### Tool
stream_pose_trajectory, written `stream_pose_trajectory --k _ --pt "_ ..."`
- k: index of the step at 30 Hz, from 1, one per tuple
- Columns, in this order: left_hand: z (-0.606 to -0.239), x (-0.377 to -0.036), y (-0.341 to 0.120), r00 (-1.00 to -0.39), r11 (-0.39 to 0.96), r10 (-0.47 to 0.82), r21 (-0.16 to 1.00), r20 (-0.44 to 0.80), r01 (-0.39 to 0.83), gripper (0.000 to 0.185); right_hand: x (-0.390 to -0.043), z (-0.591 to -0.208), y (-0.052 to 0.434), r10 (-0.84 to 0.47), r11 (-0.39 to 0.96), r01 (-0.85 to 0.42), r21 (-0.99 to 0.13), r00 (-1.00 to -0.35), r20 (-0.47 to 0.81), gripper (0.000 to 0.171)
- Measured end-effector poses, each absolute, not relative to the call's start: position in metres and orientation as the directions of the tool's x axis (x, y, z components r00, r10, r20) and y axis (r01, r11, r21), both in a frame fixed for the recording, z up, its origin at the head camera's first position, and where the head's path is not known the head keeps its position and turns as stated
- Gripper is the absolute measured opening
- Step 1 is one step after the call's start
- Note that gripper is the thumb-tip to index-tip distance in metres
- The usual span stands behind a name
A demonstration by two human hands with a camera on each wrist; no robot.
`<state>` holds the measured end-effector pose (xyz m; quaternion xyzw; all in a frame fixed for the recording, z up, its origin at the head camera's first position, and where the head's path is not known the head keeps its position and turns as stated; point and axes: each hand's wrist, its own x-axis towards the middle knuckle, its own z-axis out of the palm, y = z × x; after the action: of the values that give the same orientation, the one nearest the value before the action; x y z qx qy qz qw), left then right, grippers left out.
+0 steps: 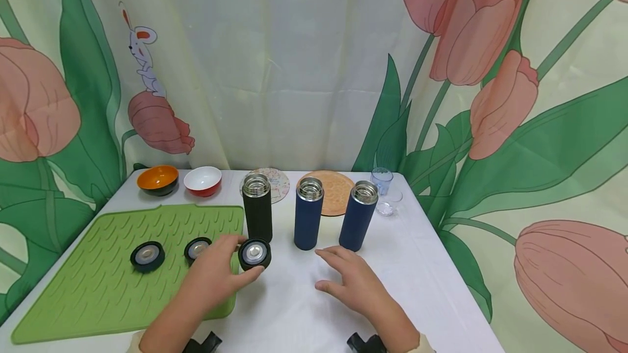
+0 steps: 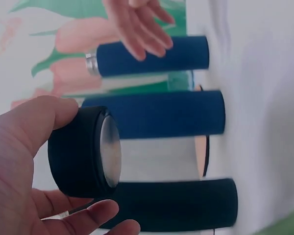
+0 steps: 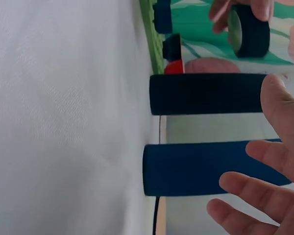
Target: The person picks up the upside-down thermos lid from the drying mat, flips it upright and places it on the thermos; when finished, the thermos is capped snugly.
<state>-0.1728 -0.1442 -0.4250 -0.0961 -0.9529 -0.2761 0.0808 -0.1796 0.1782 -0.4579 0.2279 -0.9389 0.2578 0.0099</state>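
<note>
My left hand (image 1: 216, 274) pinches a round black bottle lid (image 1: 255, 253) between thumb and fingers, its silvery inner face turned toward the head camera. The lid is held in the air in front of an uncapped black bottle (image 1: 258, 211). Two uncapped blue bottles, the middle one (image 1: 309, 217) and the right one (image 1: 359, 217), stand to its right. My right hand (image 1: 350, 279) holds nothing; its fingers are spread apart near the blue bottles. Two more black lids, one at left (image 1: 148, 256) and one partly behind my left hand (image 1: 196, 248), lie on the green mat (image 1: 108, 287).
At the back left stand an orange bowl (image 1: 158, 178) and a red-and-white bowl (image 1: 203, 180). Behind the bottles lie a patterned round mat (image 1: 281, 185) and a tan round board (image 1: 336, 187). Clear glassware (image 1: 381, 180) stands at the back right corner of the white-covered table (image 1: 417, 298).
</note>
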Motion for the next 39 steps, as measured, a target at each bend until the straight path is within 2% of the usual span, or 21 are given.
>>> stream_pose_trajectory --k 9,18,26,39 --pt "-0.431 -0.178 -0.119 -0.945 0.801 0.218 0.51 0.242 0.315 0.068 -0.18 -0.452 0.167 -0.441 0.706 -0.437 -0.557 -0.887 0.138 0.074" --pt "-0.431 -0.177 -0.101 -0.946 0.72 0.239 0.613 0.219 0.324 0.069 -0.187 -0.448 0.153 -0.488 0.642 -0.452 -0.619 -0.864 0.125 0.086" --pt "-0.433 -0.176 -0.094 -0.934 0.703 0.274 0.614 0.23 0.358 0.064 -0.187 -0.452 0.149 -0.49 0.583 -0.457 -0.672 -0.857 0.157 0.079" --pt "-0.436 -0.177 -0.087 -0.936 0.677 0.303 0.65 0.181 0.345 0.071 -0.187 -0.458 0.146 -0.42 0.547 -0.485 -0.683 -0.864 0.277 0.074"
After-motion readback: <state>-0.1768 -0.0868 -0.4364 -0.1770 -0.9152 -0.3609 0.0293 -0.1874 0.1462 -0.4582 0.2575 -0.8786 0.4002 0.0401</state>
